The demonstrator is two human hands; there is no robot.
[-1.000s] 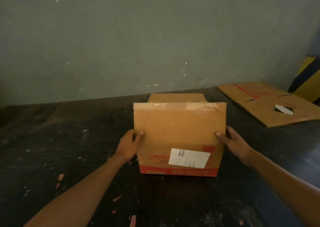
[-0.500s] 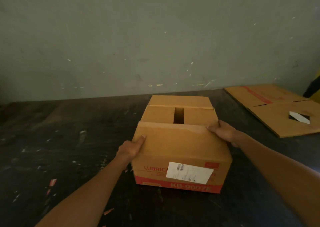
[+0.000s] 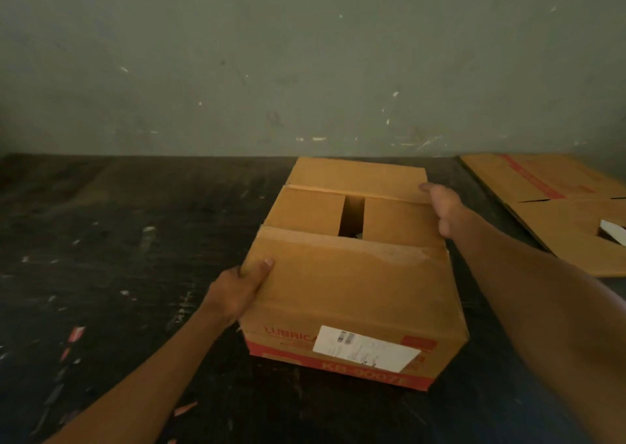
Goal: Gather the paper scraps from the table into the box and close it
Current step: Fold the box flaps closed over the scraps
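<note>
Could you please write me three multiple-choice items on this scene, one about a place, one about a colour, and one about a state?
1. Where does the flattened cardboard sheet lie relative to the box?
A. To its right, on the table
B. On top of it
C. Under it

2. What colour is the band along the bottom of the box's front face?
A. Blue
B. Red
C. Green

3. How does the top of the box stand?
A. All flaps upright
B. Sealed shut with tape
C. Flaps folded down, with a dark gap left between the two inner flaps

Answers:
1. A: the sheet lies flat on the table, apart from the box, at the right edge of the view.
2. B: a red band runs beneath the white label.
3. C: the near flap lies down under the left hand, the right hand is at the far flap, and a dark slot shows between.
</note>
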